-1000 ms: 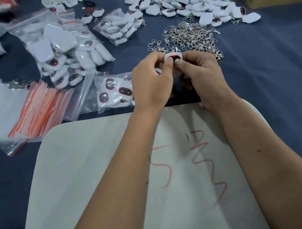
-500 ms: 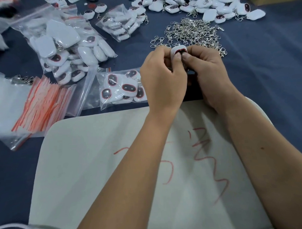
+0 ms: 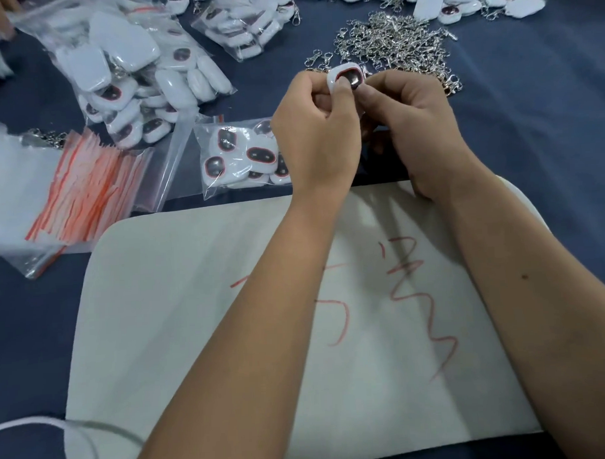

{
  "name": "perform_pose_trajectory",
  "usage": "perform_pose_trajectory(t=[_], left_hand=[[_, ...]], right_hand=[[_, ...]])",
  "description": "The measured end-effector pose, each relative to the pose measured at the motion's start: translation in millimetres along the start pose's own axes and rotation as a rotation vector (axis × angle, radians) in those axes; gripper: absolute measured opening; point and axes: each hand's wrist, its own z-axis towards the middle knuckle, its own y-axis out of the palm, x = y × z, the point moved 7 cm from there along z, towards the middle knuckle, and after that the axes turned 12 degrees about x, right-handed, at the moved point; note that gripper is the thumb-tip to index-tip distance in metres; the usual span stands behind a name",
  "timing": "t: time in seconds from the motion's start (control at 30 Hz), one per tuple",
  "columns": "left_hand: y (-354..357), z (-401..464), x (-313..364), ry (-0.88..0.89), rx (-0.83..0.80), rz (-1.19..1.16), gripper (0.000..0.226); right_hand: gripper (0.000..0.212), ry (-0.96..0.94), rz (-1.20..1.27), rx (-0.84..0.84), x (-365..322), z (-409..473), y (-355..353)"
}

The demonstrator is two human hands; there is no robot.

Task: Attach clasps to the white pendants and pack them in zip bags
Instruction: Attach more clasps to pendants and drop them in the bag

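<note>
Pendant held between both hands above the cloth

Pendant (image 3: pixel 346 79), white with a dark red-rimmed oval face, sits pinched at the fingertips of both hands, raised just in front of the clasp pile (image 3: pixel 395 42). Left hand (image 3: pixel 316 132) curls its fingers around the pendant's left edge; right hand (image 3: pixel 415 122) pinches the right edge with thumb and forefinger. Below the wrists lies a white board (image 3: pixel 180 302) with red marks. Left of the hands, a small bag of pendants (image 3: pixel 237 159) rests beside a stack of empty zip bags (image 3: pixel 83 189) on the blue tablecloth (image 3: pixel 547 117).
</note>
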Motion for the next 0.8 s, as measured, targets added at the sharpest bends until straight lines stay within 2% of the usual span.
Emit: perform_pose_trajectory(t=[0.33, 0.53, 0.63, 0.8], left_hand=[[0, 1, -2, -0.007, 0.005, 0.006, 0.020], [4, -8, 7, 0.158, -0.027, 0.101, 0.013], [5, -8, 4, 0.158, -0.033, 0.135, 0.011], [3, -7, 2, 0.166, -0.036, 0.153, 0.004]], right_hand=[[0.021, 0.003, -0.027, -0.045, -2, -4, 3], [0.021, 0.029, -0.018, 0.018, 0, -2, -2], [0.023, 0.067, -0.016, 0.058, 3, -1, -5], [0.015, 0.074, -0.039, 0.098, 2, 1, -7]])
